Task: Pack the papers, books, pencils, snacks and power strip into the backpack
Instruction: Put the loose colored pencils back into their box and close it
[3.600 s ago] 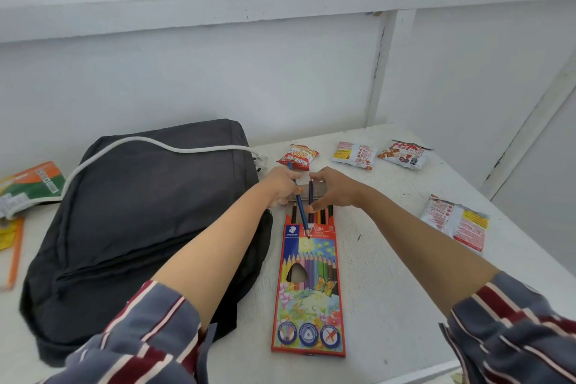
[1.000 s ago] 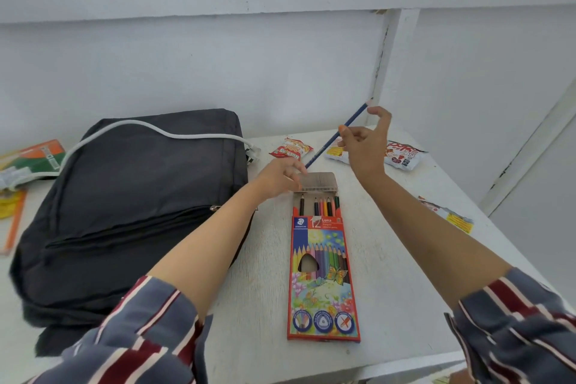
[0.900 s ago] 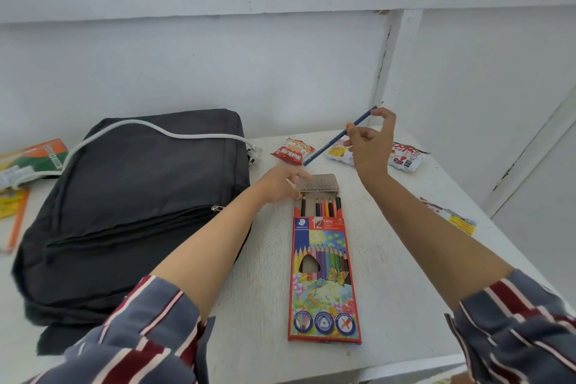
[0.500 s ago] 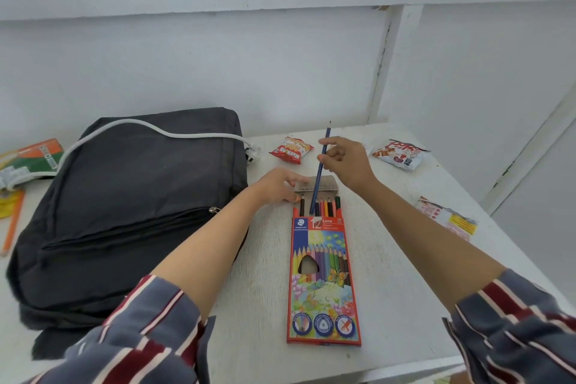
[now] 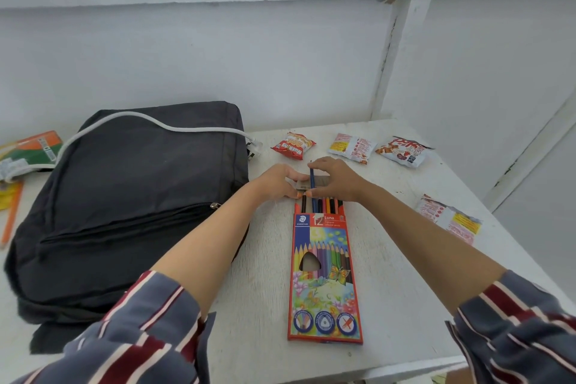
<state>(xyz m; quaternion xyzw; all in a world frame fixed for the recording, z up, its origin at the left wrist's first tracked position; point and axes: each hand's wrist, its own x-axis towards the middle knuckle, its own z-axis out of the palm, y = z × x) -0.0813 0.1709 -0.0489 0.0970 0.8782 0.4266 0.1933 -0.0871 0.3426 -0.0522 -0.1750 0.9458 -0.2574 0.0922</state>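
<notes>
A red box of coloured pencils lies on the white table, its far end open with several pencil ends showing. My right hand pinches a blue pencil whose lower end is partly inside the open end of the box. My left hand holds the box's cardboard flap at that end. The black backpack lies flat to the left, zipped, with the power strip's white cable draped over it. Several snack packets lie beyond and to the right.
Books or papers and an orange pencil lie at the far left behind the backpack. One more snack packet sits near the table's right edge. White walls close in at the back and right.
My right hand lifted the blue pencil up in the air, turned it upright, then brought it down into the open end of the box. My left hand stayed at the flap.
</notes>
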